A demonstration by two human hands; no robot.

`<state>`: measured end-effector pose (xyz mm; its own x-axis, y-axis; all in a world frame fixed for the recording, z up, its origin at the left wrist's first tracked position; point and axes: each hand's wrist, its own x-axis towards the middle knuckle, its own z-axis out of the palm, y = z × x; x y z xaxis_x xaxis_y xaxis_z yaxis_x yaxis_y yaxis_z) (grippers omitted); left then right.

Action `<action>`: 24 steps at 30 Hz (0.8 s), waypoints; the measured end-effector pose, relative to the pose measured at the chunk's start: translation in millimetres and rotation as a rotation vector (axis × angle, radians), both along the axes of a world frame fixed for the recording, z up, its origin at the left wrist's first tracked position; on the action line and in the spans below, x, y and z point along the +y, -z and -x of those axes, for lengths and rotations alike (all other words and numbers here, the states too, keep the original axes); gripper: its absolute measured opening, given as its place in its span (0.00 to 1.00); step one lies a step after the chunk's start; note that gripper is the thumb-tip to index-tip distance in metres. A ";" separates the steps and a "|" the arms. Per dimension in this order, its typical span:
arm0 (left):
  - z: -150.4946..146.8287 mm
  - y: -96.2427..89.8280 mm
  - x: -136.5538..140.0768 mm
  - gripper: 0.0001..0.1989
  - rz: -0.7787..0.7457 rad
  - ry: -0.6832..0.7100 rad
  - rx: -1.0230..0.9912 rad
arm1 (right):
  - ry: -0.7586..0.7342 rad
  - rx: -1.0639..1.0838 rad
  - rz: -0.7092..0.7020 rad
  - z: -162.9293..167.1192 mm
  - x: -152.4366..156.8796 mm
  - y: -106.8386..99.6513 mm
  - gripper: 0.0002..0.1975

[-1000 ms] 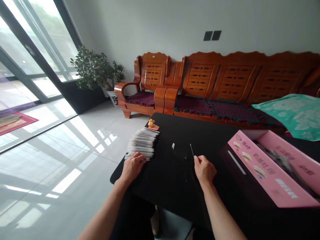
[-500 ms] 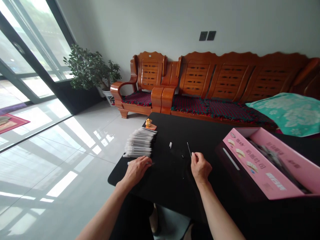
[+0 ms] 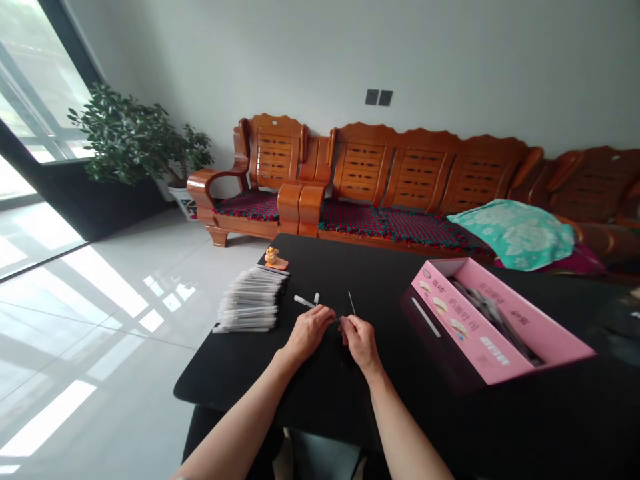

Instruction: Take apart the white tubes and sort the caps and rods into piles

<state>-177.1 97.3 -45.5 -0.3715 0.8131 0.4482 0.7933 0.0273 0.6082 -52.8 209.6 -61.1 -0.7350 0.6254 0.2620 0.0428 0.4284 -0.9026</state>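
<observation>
Two slim pieces are occupying the hands over the black, flat-topped counter (image 3: 225, 367). The left hand (image 3: 307, 332) is grasping a white, translucent, pen-like plastic tube (image 3: 304, 302), its fingers curling over the middle. The right hand (image 3: 361, 339) is pinching a thin, dark, straight rod (image 3: 352, 303) whose tip is pointing up and away. Whether the two hands are touching, I cannot tell. Both pieces are probably weighing very little. The tube is likely behaving as stiff, smooth and slightly slippery, so mid-barrel is seeming the surest hold; the rod is looking slender enough to bend, favouring a light pinch. The tube is showing a frosted body, slanting leftward past the fingers. Similar white, dark-ended tubes (image 3: 253, 297) are lying stacked side by side at the left.
</observation>
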 end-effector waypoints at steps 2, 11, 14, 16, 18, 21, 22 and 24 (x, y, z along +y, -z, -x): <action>-1.7 -2.3 3.0 0.09 -0.046 0.023 -0.026 | 0.004 0.010 0.072 -0.6 2.0 4.0 0.22; -0.4 16.2 14.5 0.19 -0.215 -0.170 -0.828 | 0.052 0.119 0.334 -0.6 0.9 4.4 0.17; 3.4 21.2 17.0 0.23 -0.270 -0.005 -1.119 | -0.014 0.087 0.313 -0.5 -0.9 2.7 0.16; 5.5 22.1 17.5 0.22 -0.306 0.036 -1.214 | -0.061 0.068 0.283 0.0 -2.3 1.9 0.16; 6.8 22.1 17.4 0.21 -0.319 0.048 -1.254 | -0.098 0.056 0.253 0.4 -3.6 1.4 0.18; 7.1 22.1 17.0 0.20 -0.331 0.058 -1.264 | -0.126 0.039 0.202 0.2 -4.7 1.3 0.19; 6.9 22.2 17.1 0.21 -0.335 0.056 -1.262 | -0.128 0.034 0.188 0.0 -4.8 1.5 0.18; 6.6 22.7 17.7 0.21 -0.342 0.041 -1.257 | -0.120 0.029 0.175 -0.4 -4.7 2.3 0.17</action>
<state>-183.7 115.0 -68.2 -0.6634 0.7483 -0.0011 -0.3237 -0.2857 0.9020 -52.4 204.9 -63.3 -0.8004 0.5721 0.1791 -0.0261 0.2652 -0.9638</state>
